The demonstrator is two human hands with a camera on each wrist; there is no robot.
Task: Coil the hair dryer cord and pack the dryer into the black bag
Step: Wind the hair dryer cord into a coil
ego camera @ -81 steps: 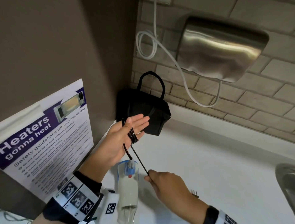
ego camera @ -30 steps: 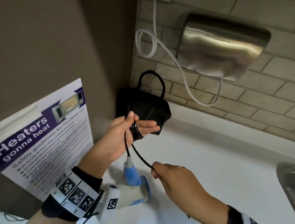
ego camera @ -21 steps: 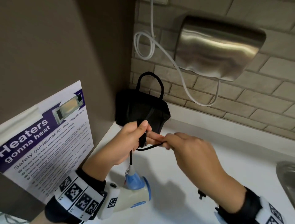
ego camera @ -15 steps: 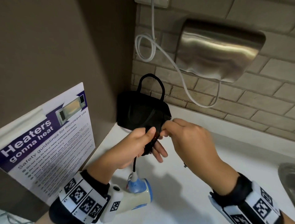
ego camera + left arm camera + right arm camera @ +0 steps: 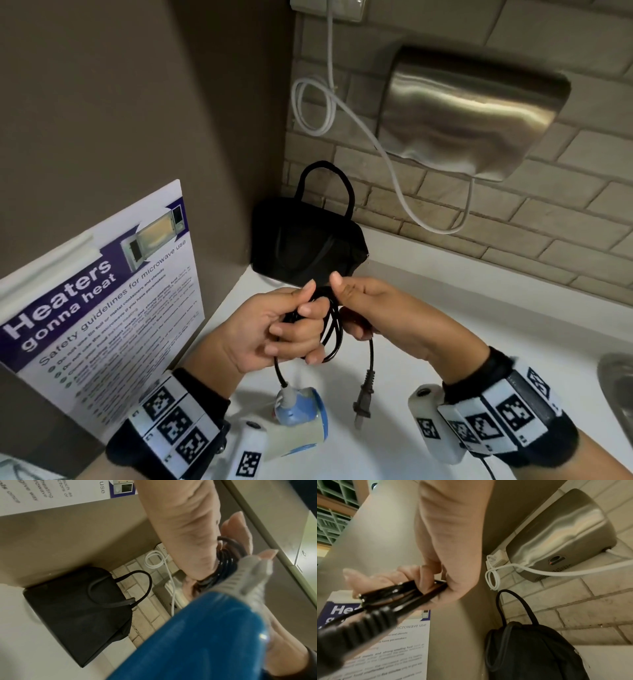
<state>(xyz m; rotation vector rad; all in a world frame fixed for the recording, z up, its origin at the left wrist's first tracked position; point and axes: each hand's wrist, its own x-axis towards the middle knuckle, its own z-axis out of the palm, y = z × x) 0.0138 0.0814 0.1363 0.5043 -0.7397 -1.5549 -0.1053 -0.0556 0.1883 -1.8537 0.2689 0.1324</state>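
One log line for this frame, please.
left hand grips coiled cord | right hand pinches coil | plug dangling | bag waiting

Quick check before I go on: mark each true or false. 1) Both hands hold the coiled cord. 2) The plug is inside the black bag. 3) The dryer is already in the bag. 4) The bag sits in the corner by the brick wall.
1) True: left hand and right hand both grip the coiled cord.
2) False: the plug dangles below the right hand.
3) False: the dryer hangs outside the black bag.
4) True.
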